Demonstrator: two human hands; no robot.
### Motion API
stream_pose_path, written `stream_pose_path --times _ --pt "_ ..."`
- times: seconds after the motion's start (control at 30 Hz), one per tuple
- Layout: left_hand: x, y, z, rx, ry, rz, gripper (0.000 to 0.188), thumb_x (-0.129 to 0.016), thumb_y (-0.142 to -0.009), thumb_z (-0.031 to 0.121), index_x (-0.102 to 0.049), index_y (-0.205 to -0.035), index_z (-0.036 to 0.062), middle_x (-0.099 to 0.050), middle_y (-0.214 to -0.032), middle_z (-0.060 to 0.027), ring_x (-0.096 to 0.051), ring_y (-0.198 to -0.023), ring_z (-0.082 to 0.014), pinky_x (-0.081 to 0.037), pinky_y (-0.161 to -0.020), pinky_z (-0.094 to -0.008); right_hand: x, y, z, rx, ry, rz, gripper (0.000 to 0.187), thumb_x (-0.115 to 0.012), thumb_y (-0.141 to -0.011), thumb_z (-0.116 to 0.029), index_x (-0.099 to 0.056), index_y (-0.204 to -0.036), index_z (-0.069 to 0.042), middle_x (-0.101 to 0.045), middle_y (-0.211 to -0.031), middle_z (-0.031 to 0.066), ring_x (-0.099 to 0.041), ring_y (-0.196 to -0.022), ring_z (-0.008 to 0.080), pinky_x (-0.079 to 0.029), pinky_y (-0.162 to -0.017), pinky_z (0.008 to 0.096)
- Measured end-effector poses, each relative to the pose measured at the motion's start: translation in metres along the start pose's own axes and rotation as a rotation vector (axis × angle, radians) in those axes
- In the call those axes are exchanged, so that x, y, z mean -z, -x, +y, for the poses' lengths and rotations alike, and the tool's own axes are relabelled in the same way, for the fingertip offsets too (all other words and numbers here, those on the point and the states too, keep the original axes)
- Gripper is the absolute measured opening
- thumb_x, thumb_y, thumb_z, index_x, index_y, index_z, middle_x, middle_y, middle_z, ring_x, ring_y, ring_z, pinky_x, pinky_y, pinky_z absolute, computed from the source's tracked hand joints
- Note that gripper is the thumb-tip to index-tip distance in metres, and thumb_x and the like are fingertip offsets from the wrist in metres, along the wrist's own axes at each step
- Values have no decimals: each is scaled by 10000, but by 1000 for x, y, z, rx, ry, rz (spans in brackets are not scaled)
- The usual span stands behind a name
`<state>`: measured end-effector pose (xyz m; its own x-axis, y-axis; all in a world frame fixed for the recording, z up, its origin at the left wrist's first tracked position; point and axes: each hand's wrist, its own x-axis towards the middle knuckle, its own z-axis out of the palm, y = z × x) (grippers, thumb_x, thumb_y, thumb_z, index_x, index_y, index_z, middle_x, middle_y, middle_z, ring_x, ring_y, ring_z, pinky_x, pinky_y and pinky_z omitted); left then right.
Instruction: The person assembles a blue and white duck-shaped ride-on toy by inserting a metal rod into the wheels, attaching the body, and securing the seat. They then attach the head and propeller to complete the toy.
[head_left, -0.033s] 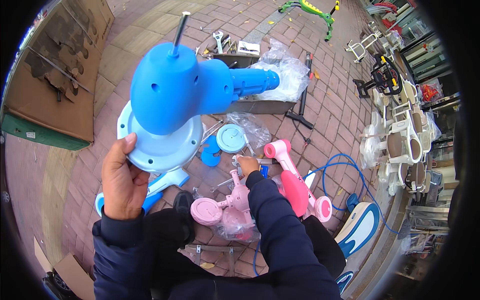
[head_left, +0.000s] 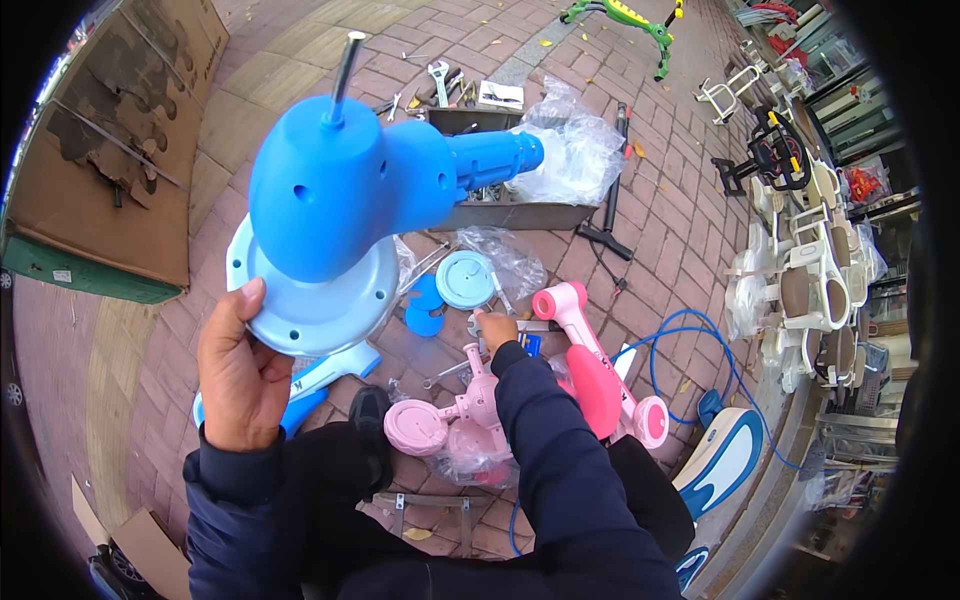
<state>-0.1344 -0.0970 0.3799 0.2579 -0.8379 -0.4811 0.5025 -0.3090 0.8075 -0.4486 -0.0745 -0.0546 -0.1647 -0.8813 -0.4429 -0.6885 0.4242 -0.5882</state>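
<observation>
Fingers of left hand (head_left: pixel 240 375) closed on blue plastic toy body (head_left: pixel 335 200); right hand (head_left: pixel 497 328) fingers curled down at small parts, grip unclear

A large flattened brown cardboard box (head_left: pixel 110 160) with green edging lies on the paving at far left. Crumpled clear plastic bags (head_left: pixel 570 150) sit by the grey metal tray (head_left: pixel 520 213). A small white leaflet (head_left: pixel 500 95) lies beyond.

Left hand (head_left: pixel 240 375) fingers behind blue part (head_left: pixel 340 200)
</observation>
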Motion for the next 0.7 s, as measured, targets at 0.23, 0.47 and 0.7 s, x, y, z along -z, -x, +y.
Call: stream_pose_path --times 0.23,0.47,0.7 --pt "4 -21 -1 -23 -47 232 180 -690 -946 269 -597 -926 116 -624 -744 35 -449 -495 -32 -294 -422 -182 -37 -60 -6 -558 -546 153 644 -776 -809 -558 -738 -841 84 -735 -803 193 -716 -731 311 -541 -715 426" --pt "6 -25 6 -23 -22 159 185 -690 -945 268 -595 -931 110 -628 -750 27 -467 -507 -38 -309 -424 -189 17 -5 -62 -528 -971 -75 434 -810 -820 -464 -651 -830 -60 -459 -608 -20 -423 -451 145 -317 -396 328" --pt "-4 -10 -6 -3 -59 -102 163 -693 -916 217 -583 -908 96 -541 -698 46 -375 -481 -32 -231 -420 -214 212 76 -120 -219 -1294 -13 339 -643 -970 -477 -534 -840 -183 -393 -570 -62 -297 -419 66 -214 -389 263"
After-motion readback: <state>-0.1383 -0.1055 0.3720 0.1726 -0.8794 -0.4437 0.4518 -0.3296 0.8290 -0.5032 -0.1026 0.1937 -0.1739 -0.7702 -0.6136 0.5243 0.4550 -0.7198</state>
